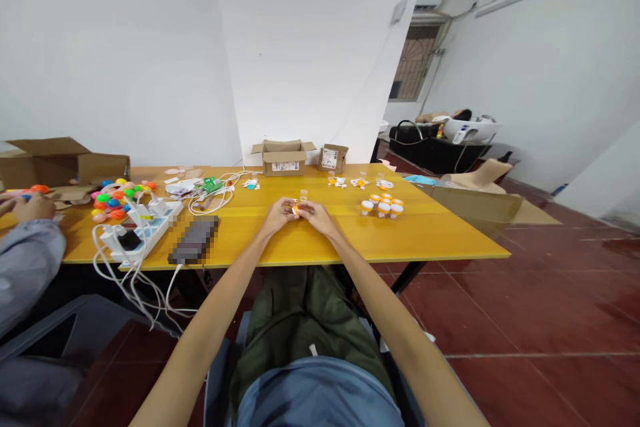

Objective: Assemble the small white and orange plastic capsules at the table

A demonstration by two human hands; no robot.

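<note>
My left hand (281,214) and my right hand (316,217) meet over the table's middle, fingers closed around a small orange-and-white lid (295,209). Fingers cover part of that lid. Just behind them stands a small clear plastic cup (303,195), partly hidden by my hands. To the right of my right hand, several small clear jars (383,209) with orange or white lids stand in a tight group. Farther back lie small piles of white, orange and blue pieces (359,183), with clear cups among them.
On the yellow table (425,240), a power strip (145,230) with tangled white cables and a dark phone-like device (194,240) lie left. Beyond are colourful balls (116,199) and a co-worker's hand (34,208). Two cardboard boxes, one larger (283,159), stand by the wall.
</note>
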